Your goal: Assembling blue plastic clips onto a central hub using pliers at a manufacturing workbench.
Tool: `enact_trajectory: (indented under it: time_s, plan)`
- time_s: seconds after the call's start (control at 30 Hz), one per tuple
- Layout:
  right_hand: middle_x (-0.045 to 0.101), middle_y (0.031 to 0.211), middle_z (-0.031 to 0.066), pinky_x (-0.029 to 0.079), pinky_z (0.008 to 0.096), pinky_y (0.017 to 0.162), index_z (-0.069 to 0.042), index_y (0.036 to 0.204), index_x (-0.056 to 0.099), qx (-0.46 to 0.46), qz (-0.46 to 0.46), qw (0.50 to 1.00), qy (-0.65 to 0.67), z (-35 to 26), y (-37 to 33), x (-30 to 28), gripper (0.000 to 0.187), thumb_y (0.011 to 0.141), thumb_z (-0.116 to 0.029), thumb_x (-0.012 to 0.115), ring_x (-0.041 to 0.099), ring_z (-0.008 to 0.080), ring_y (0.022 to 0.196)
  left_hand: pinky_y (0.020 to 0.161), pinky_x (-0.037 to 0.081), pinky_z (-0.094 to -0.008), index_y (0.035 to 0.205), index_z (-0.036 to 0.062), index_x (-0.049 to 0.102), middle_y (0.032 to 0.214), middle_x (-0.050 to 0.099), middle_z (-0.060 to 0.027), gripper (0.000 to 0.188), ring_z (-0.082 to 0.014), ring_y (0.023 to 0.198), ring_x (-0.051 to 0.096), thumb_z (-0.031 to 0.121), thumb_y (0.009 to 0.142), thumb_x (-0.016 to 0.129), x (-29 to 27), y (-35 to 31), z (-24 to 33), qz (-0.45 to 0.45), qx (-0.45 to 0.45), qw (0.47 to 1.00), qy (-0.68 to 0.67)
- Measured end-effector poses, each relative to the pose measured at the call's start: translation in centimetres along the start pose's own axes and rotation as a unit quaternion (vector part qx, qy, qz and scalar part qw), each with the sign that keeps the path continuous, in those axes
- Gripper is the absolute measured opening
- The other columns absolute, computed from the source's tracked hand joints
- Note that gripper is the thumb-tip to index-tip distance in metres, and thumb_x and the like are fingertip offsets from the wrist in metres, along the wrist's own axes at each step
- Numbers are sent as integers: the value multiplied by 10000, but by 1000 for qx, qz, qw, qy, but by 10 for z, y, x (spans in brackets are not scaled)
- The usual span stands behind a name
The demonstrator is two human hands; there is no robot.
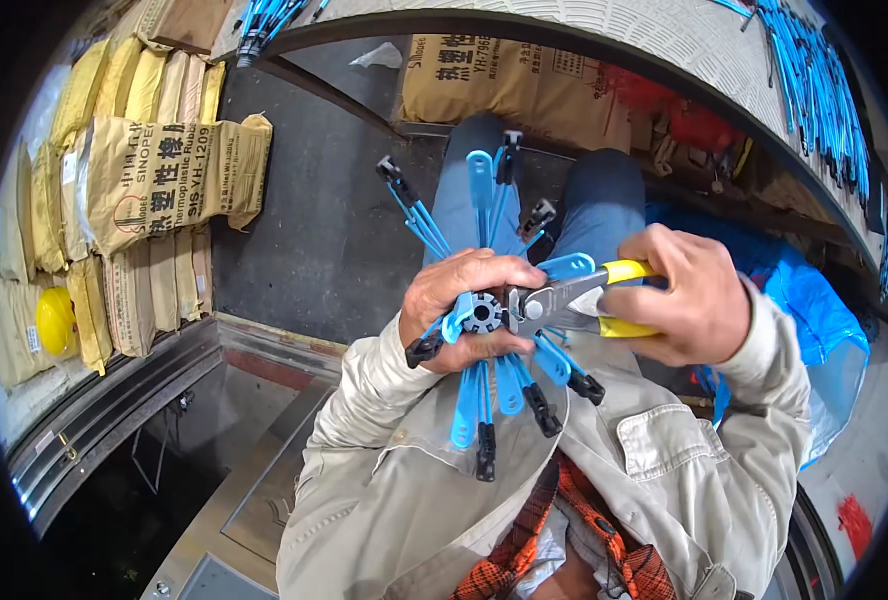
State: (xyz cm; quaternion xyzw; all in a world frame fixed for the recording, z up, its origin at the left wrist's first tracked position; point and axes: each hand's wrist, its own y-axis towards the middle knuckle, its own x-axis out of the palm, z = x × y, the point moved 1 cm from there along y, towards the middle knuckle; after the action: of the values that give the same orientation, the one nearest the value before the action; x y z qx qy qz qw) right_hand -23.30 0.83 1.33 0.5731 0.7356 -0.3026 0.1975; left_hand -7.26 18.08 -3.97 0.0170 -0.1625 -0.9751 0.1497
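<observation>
My left hand (456,285) is wrapped round an assembly with a round, dark toothed hub (482,313). Blue plastic strips (479,190) and thin blue rods with black end pieces (486,452) fan out from it on several sides. Yellow-handled pliers (627,327) sit in my right hand (692,295), its fingers closed about the handles. The metal jaws meet the hub's right side, close to my left thumb. What exactly lies between the jaws is hidden. Both hands are above my lap.
A bench (604,20) curves across the far side, bearing piles of blue rods (814,90) at right and a smaller bunch (261,28) at left. Stacked sacks (174,185) and a yellow helmet (56,322) stand at left. A blue plastic bag (826,305) lies at right.
</observation>
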Motion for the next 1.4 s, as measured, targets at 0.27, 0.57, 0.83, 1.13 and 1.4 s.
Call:
enact_trajectory:
  time_s: [0.27,0.57,0.83,1.13,1.4]
  plan:
    - [535,1082,122,430,439,856,-119,931,610,-56,329,867,-370,4,15,16,322,623,-66,690,543,257,912,652,459,-252,1019,11,613,977,643,-102,508,-162,700,573,75,553,804,1,-3,9,81,-30,995,43]
    - [541,1099,105,398,438,885,-119,899,610,-52,408,789,-456,8,25,20,262,656,-115,706,531,261,994,686,472,-258,1034,22,619,982,647,-101,513,-149,699,574,53,557,805,6,-2,7,79,-27,996,34]
    - [567,965,107,467,389,738,-87,905,581,-18,71,988,-139,6,0,-18,343,624,-175,757,570,251,837,624,458,-252,984,1,629,918,654,-117,560,-163,650,566,166,498,853,1,3,6,29,-21,998,41]
    - [563,835,107,475,305,616,-29,1018,504,1,53,994,96,0,-8,-5,344,728,-87,680,568,229,720,615,448,-244,975,13,640,891,661,-99,569,-151,628,551,206,487,858,-1,4,-2,-40,-10,999,-12]
    - [568,881,124,486,283,603,-5,1100,473,43,178,978,-100,-2,-14,14,372,771,-46,641,579,229,732,597,451,-258,946,-9,642,857,661,-106,606,-151,640,545,270,458,869,3,4,-4,43,-73,996,-21]
